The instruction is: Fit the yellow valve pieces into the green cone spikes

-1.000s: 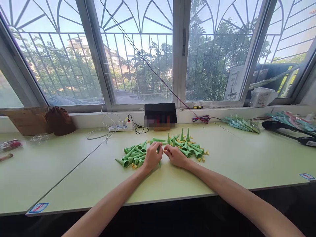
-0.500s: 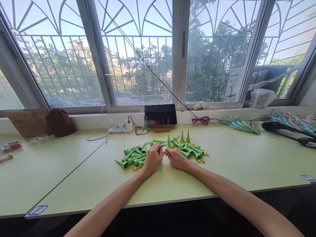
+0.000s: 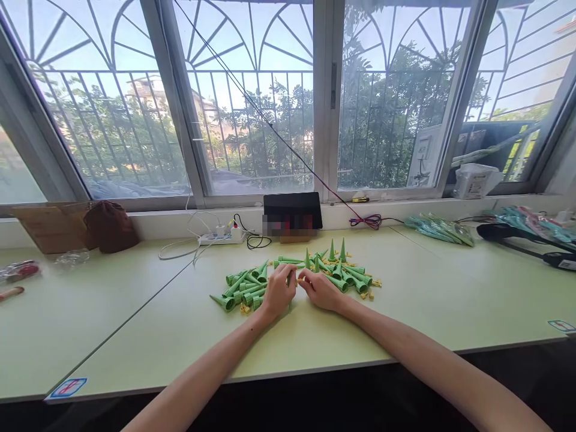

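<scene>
My left hand (image 3: 279, 289) is closed around a green plastic cone spike (image 3: 290, 308); most of it is hidden by the fingers and its thin tip points down below them. Close beside it, my right hand (image 3: 322, 290) pinches a small yellow plastic piece (image 3: 299, 281), mostly covered by the fingertips. Green cone spikes (image 3: 247, 287) lie in a heap left of the hands, with more cones (image 3: 355, 277) to the right. Several stand upright behind, such as one cone (image 3: 342, 249). Small yellow pieces (image 3: 377, 282) are scattered among and beside them.
A dark tablet (image 3: 292, 211) leans at the back under the window. A power strip (image 3: 221, 239) with cables stands left of it. Bagged items (image 3: 438, 229) and a black strap-like object (image 3: 517, 237) lie right; a brown pouch (image 3: 110, 227) and cardboard box (image 3: 54, 228) stand left.
My fingertips have shifted slightly, and the cone's tip below my left hand has swung a little to the left and shows less. The view has tilted slightly.
</scene>
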Demonstrator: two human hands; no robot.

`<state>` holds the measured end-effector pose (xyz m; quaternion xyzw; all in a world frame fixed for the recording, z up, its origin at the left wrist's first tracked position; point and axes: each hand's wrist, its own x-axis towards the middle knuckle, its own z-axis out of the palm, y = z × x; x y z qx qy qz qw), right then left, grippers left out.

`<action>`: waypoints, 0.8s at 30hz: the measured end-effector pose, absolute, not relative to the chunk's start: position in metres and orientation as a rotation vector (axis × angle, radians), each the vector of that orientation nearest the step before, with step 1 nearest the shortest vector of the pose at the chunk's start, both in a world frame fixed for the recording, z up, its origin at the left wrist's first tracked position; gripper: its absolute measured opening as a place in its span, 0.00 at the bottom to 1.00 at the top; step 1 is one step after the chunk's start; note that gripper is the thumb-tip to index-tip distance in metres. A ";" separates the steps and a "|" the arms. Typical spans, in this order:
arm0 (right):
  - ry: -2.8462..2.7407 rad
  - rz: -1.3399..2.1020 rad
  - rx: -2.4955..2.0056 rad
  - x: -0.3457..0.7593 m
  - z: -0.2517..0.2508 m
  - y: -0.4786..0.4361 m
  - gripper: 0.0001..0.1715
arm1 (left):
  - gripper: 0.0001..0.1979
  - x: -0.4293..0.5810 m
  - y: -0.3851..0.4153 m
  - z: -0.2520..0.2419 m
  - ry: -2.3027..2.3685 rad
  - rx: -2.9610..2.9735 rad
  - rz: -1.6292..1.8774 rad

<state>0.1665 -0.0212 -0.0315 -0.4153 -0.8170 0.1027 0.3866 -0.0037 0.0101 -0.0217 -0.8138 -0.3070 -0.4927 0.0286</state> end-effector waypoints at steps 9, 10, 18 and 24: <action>-2.099 0.246 -1.061 0.167 -0.032 -0.019 0.07 | 0.07 -0.004 0.009 -0.021 -0.965 -2.532 -1.515; -2.102 0.245 -1.057 0.167 -0.032 -0.019 0.07 | 0.07 -0.004 0.009 -0.021 -0.966 -2.532 -1.516; -2.103 0.224 -1.076 0.167 -0.033 -0.018 0.11 | 0.07 -0.002 0.007 -0.021 -0.954 -2.522 -1.539; -2.096 0.235 -1.042 0.167 -0.035 -0.016 0.12 | 0.08 -0.002 0.006 -0.020 -0.953 -2.541 -1.510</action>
